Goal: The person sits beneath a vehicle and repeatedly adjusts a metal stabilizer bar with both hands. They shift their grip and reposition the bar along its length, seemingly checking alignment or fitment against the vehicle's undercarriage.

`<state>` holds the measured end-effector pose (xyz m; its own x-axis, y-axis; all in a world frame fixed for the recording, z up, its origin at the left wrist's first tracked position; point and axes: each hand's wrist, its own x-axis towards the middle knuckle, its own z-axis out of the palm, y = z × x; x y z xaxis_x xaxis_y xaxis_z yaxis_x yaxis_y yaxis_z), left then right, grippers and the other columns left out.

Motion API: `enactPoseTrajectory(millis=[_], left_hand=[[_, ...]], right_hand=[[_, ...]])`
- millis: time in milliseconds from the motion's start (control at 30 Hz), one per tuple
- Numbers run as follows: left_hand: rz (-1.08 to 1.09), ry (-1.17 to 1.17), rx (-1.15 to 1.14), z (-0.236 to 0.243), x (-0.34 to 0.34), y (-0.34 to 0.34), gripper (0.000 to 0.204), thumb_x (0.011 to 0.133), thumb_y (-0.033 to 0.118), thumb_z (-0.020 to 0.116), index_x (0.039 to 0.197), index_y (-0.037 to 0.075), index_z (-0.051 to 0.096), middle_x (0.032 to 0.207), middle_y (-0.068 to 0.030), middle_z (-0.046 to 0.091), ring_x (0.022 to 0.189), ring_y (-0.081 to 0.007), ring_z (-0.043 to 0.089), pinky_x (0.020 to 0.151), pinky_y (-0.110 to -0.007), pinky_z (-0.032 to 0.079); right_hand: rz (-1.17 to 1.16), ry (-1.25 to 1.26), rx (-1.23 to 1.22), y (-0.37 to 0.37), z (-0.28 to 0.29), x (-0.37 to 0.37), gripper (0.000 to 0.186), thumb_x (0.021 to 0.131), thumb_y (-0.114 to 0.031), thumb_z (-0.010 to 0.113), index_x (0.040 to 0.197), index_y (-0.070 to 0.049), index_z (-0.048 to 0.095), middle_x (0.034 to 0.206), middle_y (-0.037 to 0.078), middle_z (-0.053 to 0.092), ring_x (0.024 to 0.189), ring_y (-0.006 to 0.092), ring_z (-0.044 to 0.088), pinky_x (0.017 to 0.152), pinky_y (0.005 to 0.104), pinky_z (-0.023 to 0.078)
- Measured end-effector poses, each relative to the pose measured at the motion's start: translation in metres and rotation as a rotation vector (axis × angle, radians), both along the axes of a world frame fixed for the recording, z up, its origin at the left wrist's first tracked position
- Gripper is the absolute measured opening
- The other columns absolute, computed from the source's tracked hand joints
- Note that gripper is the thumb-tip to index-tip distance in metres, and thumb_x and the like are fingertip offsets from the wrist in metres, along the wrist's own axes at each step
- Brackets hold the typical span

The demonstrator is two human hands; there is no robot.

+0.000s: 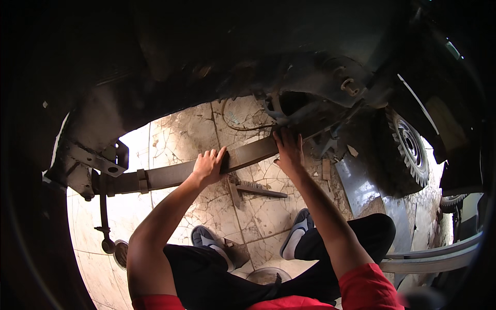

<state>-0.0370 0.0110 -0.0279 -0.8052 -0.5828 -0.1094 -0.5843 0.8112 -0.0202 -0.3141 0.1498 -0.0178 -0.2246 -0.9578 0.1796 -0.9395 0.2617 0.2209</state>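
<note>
Vehicle workshop: leaf spring [251,154], wheel [412,145]

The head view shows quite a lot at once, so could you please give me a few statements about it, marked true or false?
1. The person's left hand and right hand both touch the long metal bar. True.
2. A brush-like tool lies on top of the bar. False: it is down at the floor, below the bar in the picture.
3. The tiled floor has many cracks. True.
4. The wheel with the chunky tyre is to the left of both hands. False: it is to the right of them.
5. The person's sleeves are red. True.
</note>
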Motion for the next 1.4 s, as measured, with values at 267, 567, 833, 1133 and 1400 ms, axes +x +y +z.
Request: enactPoseTrajectory(millis=[267, 567, 833, 1133, 1400], left_hand=[[-0.017, -0.023, 0.031, -0.002, 0.008, -0.003, 0.12, 0.074, 0.054, 0.083, 0.161, 0.007, 0.015, 0.128, -0.019, 0.056, 0.117, -0.034, 0.057, 0.095, -0.045, 0.048], [0.009, -0.08, 0.021, 0.001, -0.003, 0.0, 0.12, 0.073, 0.049, 0.085, 0.161, 0.008, 0.015, 0.129, -0.0181, 0.056, 0.118, -0.033, 0.057, 0.095, -0.045, 0.048], [0.027, -0.077, -0.045, -0.01, 0.002, -0.002, 0.114, 0.076, 0.046, 0.082, 0.161, 0.009, 0.016, 0.125, -0.0158, 0.056, 0.113, -0.0307, 0.057, 0.093, -0.044, 0.048], [0.002, -0.104, -0.045, 0.0, -0.009, 0.003, 0.115, 0.076, 0.05, 0.081, 0.161, 0.007, 0.016, 0.125, -0.0147, 0.055, 0.113, -0.0299, 0.055, 0.092, -0.043, 0.047], [0.01, -0.045, -0.047, -0.006, 0.003, 0.004, 0.114, 0.075, 0.043, 0.085, 0.159, 0.005, 0.018, 0.126, -0.0174, 0.054, 0.116, -0.0329, 0.055, 0.093, -0.045, 0.047]], right_hand=[[0.074, 0.082, 0.019, 0.031, -0.007, 0.009, 0.107, 0.07, -0.043, 0.085, 0.158, -0.018, 0.03, 0.16, 0.012, 0.032, 0.148, 0.0274, 0.029, 0.121, 0.058, 0.021], [0.007, -0.015, -0.046, -0.001, -0.003, 0.0, 0.109, 0.065, -0.037, 0.089, 0.156, -0.016, 0.032, 0.159, 0.013, 0.032, 0.148, 0.0283, 0.031, 0.121, 0.0593, 0.023], [0.086, 0.024, -0.038, 0.028, -0.009, 0.004, 0.11, 0.066, -0.04, 0.089, 0.157, -0.017, 0.032, 0.16, 0.013, 0.032, 0.148, 0.0276, 0.031, 0.121, 0.0583, 0.023], [0.038, -0.087, -0.082, -0.003, -0.005, -0.011, 0.114, 0.062, -0.033, 0.093, 0.157, -0.016, 0.031, 0.162, 0.014, 0.028, 0.149, 0.0293, 0.03, 0.12, 0.0609, 0.024], [0.061, -0.096, -0.072, 0.022, -0.003, 0.005, 0.116, 0.061, -0.031, 0.094, 0.157, -0.016, 0.031, 0.16, 0.014, 0.031, 0.149, 0.029, 0.03, 0.121, 0.0603, 0.021]])
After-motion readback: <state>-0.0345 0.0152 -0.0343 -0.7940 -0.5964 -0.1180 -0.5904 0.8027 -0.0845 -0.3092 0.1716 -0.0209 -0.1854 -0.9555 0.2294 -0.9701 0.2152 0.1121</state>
